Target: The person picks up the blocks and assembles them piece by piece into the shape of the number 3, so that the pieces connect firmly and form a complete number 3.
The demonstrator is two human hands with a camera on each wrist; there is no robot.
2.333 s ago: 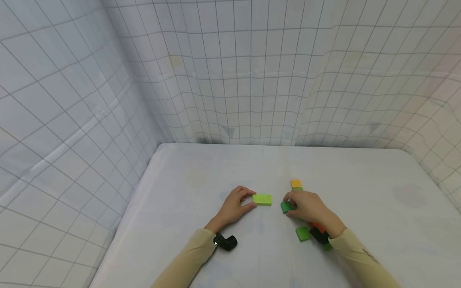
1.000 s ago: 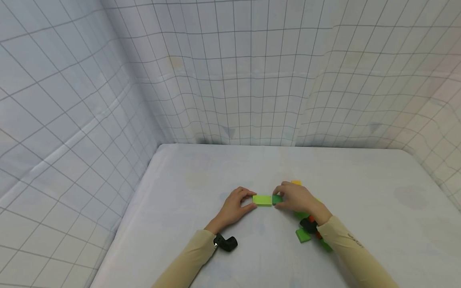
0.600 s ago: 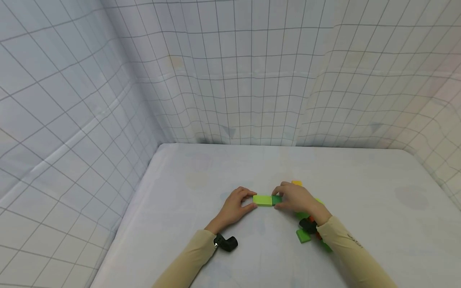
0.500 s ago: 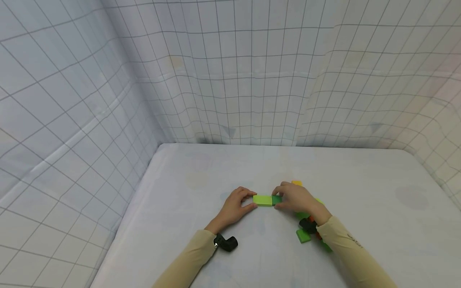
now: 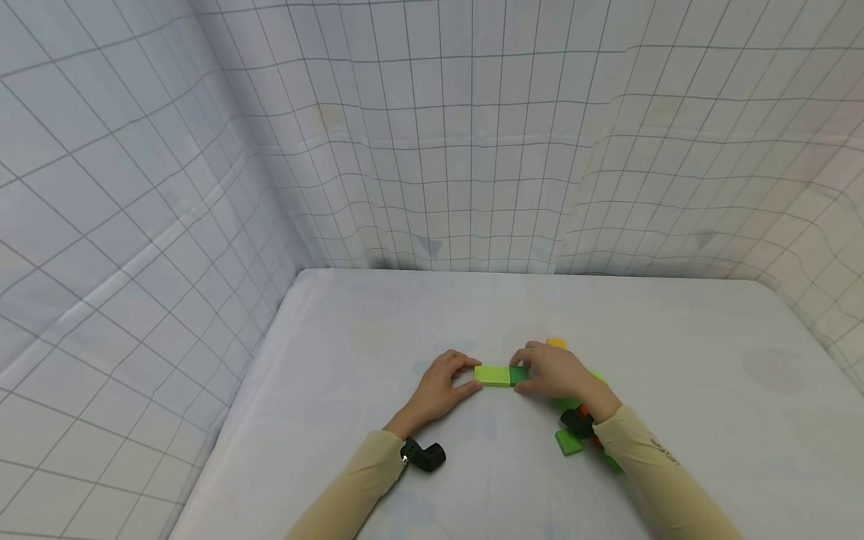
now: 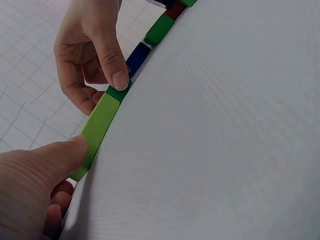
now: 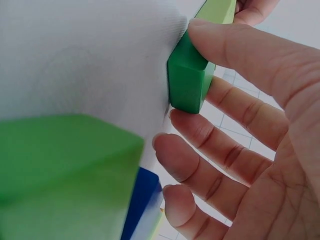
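A lime-green rectangular block point(image 5: 492, 376) lies flat on the white table. My left hand point(image 5: 437, 386) pinches its left end between thumb and fingers. Against its right end sits a smaller dark green block point(image 5: 518, 376), and the two look in line and touching. My right hand point(image 5: 556, 371) pinches that dark green block; in the right wrist view the thumb lies on one side of the dark green block point(image 7: 186, 84) and a finger on the other. The right hand partly covers other blocks beyond it in the head view.
Near the right hand lie a yellow block point(image 5: 556, 343), a green block point(image 5: 568, 442), a red-orange block point(image 5: 597, 442) and another green one point(image 5: 613, 463) by the sleeve. A blue block point(image 6: 137, 59) shows in the left wrist view. Gridded white curtains point(image 5: 432, 150) surround the table.
Since the earliest frame, my right hand has carried the dark green block leftward and slightly away from me, up against the lime block. Both hands are nearly still over the last half second.
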